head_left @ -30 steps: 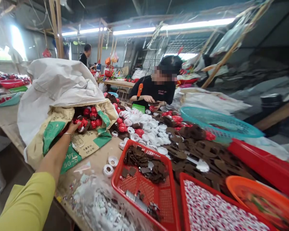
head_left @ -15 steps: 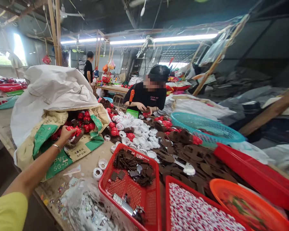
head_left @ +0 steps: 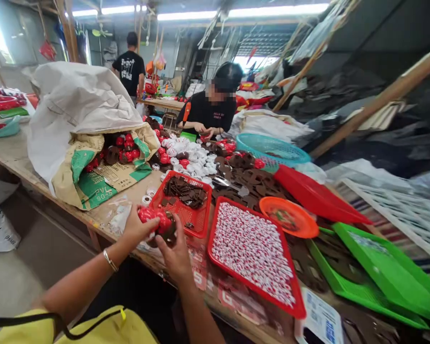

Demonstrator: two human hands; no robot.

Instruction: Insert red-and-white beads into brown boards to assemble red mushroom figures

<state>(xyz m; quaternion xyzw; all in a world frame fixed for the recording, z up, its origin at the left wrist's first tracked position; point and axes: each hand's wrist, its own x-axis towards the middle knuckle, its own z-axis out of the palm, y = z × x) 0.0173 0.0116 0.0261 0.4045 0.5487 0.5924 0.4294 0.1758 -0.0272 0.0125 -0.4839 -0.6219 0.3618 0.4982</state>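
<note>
One glossy, rounded red-and-brown piece (head_left: 164, 221)
Left hand (head_left: 138, 228) and right hand (head_left: 178, 253) close around it near the red plastic mesh basket (head_left: 199, 219)

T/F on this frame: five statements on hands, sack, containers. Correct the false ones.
1. The left hand and right hand both hold a glossy red and dark brown rounded piece. True.
2. The white and tan sack is tied shut. False: the sack's mouth gapes open.
3. The red rectangular plastic tray holds white and pink pieces. True.
4. The red mesh plastic basket holds white rings. False: it holds flat dark brown pieces.
5. A round orange dish lies near that tray. True.
</note>
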